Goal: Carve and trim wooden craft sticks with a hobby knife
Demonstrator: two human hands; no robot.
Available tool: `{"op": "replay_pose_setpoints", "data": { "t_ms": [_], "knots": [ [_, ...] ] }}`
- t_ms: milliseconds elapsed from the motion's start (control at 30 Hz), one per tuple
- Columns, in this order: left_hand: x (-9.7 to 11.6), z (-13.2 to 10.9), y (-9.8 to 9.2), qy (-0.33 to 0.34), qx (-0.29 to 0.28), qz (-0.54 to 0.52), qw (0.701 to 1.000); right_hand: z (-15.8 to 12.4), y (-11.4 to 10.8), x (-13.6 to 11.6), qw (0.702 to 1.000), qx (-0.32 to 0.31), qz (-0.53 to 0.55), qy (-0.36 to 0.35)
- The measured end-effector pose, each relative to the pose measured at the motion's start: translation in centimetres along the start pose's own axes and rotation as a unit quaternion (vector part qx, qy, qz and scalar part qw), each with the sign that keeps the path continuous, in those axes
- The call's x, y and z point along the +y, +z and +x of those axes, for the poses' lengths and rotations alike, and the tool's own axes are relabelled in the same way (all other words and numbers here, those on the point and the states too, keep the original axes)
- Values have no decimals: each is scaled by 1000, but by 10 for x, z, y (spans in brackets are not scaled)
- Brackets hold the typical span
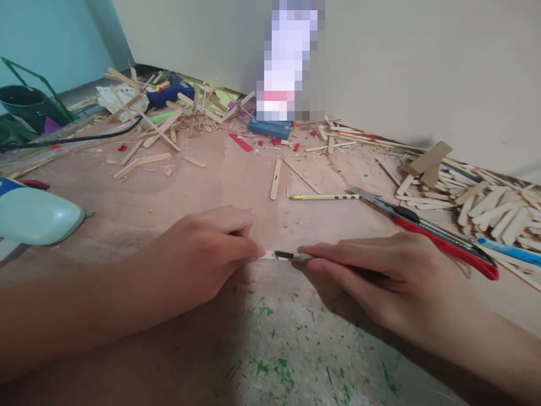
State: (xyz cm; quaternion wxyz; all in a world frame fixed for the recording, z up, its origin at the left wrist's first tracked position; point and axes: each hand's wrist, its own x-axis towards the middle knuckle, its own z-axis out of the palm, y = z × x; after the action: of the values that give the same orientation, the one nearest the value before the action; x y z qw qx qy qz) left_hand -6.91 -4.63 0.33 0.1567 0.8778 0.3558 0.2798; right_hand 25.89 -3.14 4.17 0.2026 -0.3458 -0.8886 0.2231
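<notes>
Left hand [203,254] is curled shut, its fingertips pinching the pale end of a stick [266,255] and pressing it flat on the bench [211,180]. Right hand [380,276] is closed around a thin blade [291,256], index finger stretched along the top; only the grey tip shows, touching the stick's free end. The handle is hidden inside the hand, so I cannot tell what kind of cutter it is.

The stick lies near the bench's front, between the 2 hands, just at the border where bare wood meets a grey patch with green flecks [287,349]. Only a short bit of it is visible.

It looks like thin craft wood: very light, stiff along its length, but likely to split along the grain or snap if bent. Being so light, it would probably skid unless it is held down. The flat faces seem the best place to hold, close to the blade but with the fingertips to one side of the edge. A pinch across the narrow edges would likely slip.

A red knife [439,234] lies just beyond the right hand, a yellow pencil [325,197] behind it, and a pile of sticks [494,208] to the far right. More sticks and a blue glue gun [171,93] sit well back by the wall.
</notes>
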Motion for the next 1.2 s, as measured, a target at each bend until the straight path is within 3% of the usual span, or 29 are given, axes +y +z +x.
{"op": "replay_pose_setpoints", "data": {
  "t_ms": [100,233,333,567,733,967,1100,1200],
  "knots": [
    [0,0,-1,-10,-12,8,1000,3,-2,-6,996,-16,54,69],
    [-3,-2,-1,-4,-8,10,1000,6,-4,-6,992,-31,72,101],
    [-3,-3,-3,9,-6,5,1000,7,-5,-2,992,-35,77,97],
    [-6,-2,-6,31,-9,15,999,8,-8,7,995,27,59,75],
    [-10,0,-5,20,-5,16,1000,6,-9,3,993,26,57,102],
    [-5,2,-11,-3,-17,38,999,5,-11,2,994,31,48,90],
    [-4,3,-9,7,-1,18,1000,7,-10,-4,996,26,28,76],
    [0,5,-13,22,-26,21,999,7,-8,-13,998,16,12,55]
  ]
}}
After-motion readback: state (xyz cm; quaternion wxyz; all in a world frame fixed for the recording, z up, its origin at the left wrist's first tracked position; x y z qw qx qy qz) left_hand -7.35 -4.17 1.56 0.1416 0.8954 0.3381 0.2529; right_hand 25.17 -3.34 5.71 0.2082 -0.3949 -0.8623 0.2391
